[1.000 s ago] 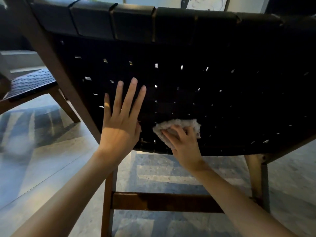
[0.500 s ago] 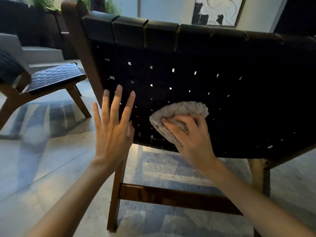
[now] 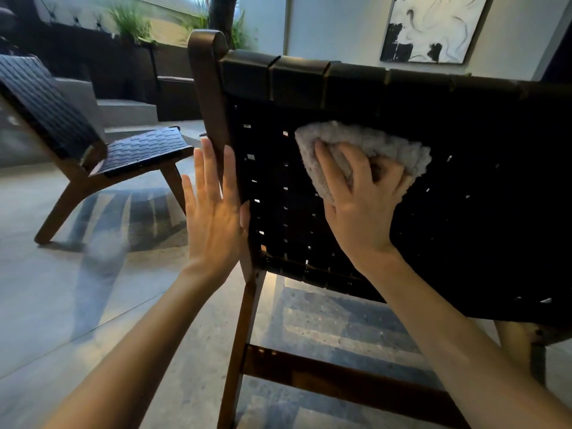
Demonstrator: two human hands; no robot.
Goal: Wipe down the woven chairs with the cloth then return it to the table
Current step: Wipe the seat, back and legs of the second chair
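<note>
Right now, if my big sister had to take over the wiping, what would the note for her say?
Left hand: open, fingers straight, held flat by the wooden post of the near chair; whether it touches cannot be told.
Right hand: grips the cloth and presses it on that chair's woven back, upper left part.
Second chair: stands apart on the floor to the left.
Done: wiping of the near chair's back is under way; how much is clean cannot be told.
Left: finish this chair, wipe the second one, put the cloth back on the table, which is out of view.
</note>
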